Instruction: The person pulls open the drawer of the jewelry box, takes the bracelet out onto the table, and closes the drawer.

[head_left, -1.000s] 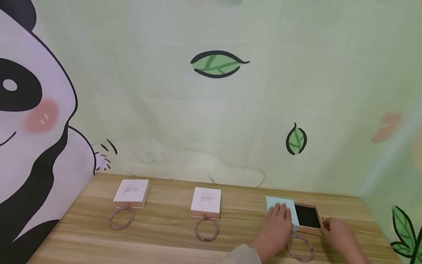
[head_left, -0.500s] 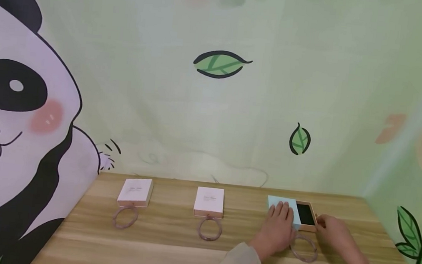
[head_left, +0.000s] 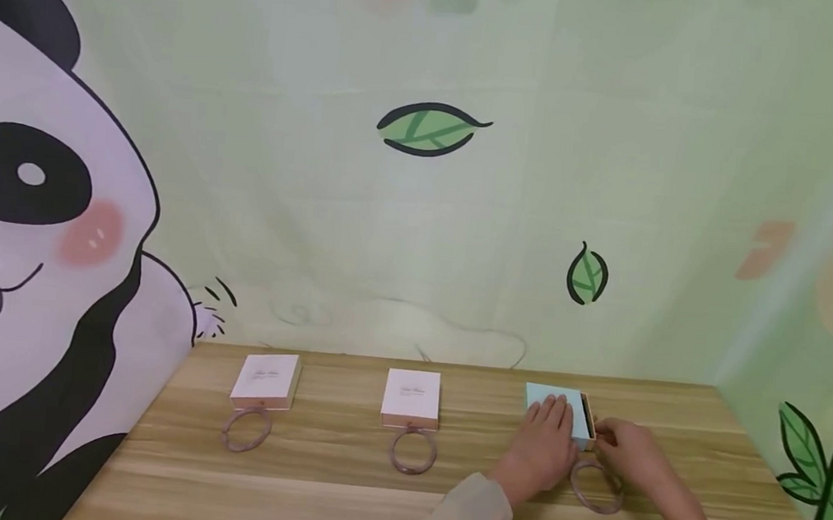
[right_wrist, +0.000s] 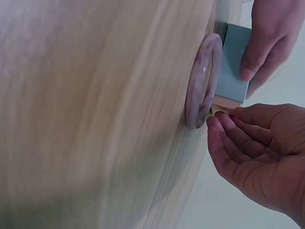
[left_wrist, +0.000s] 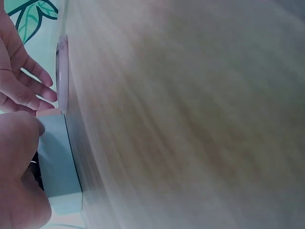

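Observation:
A slide-out gift box with a light blue sleeve (head_left: 551, 402) lies at the right of the wooden table. My left hand (head_left: 538, 451) rests on the sleeve, fingers extended over its top and thumb at the near side. Only a narrow strip of the drawer (head_left: 587, 419), black inside with a pinkish edge, sticks out on the right. Against that drawer end, my right hand (head_left: 630, 452) touches with its fingertips, the other fingers loosely bent in the right wrist view. Just in front of the box, a pale purple marbled bangle (right_wrist: 204, 81) lies flat on the table.
Two white gift boxes, one in the middle (head_left: 410, 393) and one at the left (head_left: 265, 377), stand along the table's back. In front of each lies a bangle, the middle one (head_left: 411, 471) and the left one (head_left: 226, 433). A panda-printed backdrop (head_left: 317, 202) rises behind.
The drawer has slid left into the blue sleeve, and my right hand has moved left with it. My left hand stays on the sleeve. The bangles keep their places.

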The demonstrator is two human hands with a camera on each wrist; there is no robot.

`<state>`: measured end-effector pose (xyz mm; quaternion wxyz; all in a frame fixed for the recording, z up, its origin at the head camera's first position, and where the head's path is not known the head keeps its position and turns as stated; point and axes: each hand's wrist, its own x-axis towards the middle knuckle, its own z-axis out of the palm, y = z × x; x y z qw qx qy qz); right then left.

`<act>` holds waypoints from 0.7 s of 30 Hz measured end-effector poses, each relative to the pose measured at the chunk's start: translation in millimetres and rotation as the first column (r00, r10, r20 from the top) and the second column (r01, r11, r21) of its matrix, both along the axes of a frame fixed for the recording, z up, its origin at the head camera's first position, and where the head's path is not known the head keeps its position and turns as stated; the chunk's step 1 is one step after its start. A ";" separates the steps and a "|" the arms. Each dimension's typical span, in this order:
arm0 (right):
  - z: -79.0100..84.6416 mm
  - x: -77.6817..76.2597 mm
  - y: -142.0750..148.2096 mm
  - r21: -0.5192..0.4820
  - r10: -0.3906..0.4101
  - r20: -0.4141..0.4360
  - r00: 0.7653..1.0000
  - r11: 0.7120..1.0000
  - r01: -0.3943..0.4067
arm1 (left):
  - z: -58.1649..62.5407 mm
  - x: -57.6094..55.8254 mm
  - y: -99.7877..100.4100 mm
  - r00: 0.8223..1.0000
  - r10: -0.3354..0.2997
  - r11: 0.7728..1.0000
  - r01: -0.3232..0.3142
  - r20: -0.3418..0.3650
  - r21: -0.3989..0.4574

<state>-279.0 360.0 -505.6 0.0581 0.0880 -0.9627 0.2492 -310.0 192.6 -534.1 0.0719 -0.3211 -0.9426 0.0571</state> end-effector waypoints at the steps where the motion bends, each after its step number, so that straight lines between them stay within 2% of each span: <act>1: -0.8 -0.2 -1.3 -0.008 0.010 -0.002 1.000 1.000 -0.010 | -0.7 -0.4 0.2 1.000 -0.002 1.000 0.002 -0.005 0.001; 9: -4.4 0.7 -6.9 -0.041 0.028 0.000 1.000 0.999 -0.028 | -6.2 -1.8 0.7 1.000 0.000 1.000 0.000 -0.018 0.018; 16: -4.7 -0.7 -6.9 -0.043 0.007 0.015 1.000 0.999 -0.006 | -3.8 -0.5 2.0 1.000 0.008 1.000 -0.008 0.011 0.012; 21: -3.1 -0.9 -8.8 -0.087 -0.014 0.062 0.998 0.996 0.019 | -0.9 0.8 2.9 1.000 0.018 1.000 -0.018 0.015 0.002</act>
